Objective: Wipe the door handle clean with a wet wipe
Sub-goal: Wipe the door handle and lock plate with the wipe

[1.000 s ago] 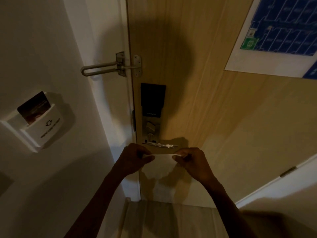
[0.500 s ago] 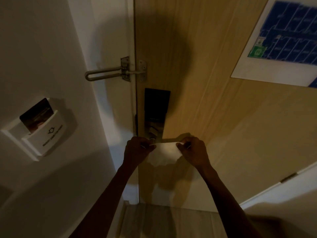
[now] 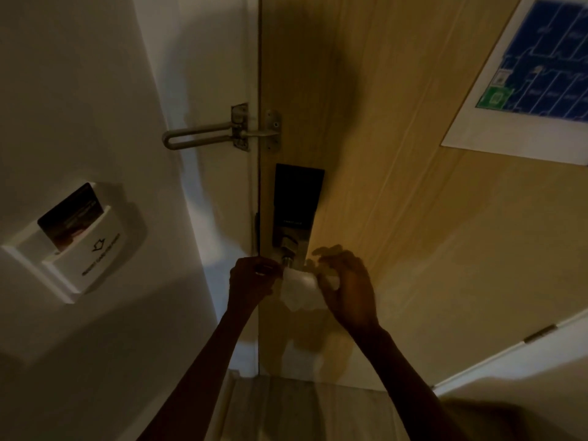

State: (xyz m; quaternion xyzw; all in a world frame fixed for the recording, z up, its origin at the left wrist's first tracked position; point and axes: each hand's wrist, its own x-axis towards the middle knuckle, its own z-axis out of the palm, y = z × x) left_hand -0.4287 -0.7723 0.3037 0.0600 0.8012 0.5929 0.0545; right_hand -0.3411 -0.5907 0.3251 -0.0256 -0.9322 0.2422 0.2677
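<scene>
A white wet wipe [image 3: 299, 288] hangs between my two hands just below the black and metal lock plate [image 3: 297, 198] on the wooden door [image 3: 397, 218]. My left hand [image 3: 253, 280] pinches the wipe's left edge. My right hand [image 3: 345, 283] curls over its right part, pressing it where the door handle sits. The handle itself is almost wholly hidden under the wipe and my right hand; only its metal base [image 3: 288, 249] shows.
A metal swing-bar door guard [image 3: 219, 135] crosses the door edge above the lock. A white key-card holder [image 3: 74, 246] with a dark card sits on the left wall. A blue floor-plan sheet [image 3: 534, 78] hangs on the door at upper right. Wooden floor lies below.
Both hands rose with the wipe from below the handle up onto it. My right hand went from pinching the wipe's corner to curling over it at the handle.
</scene>
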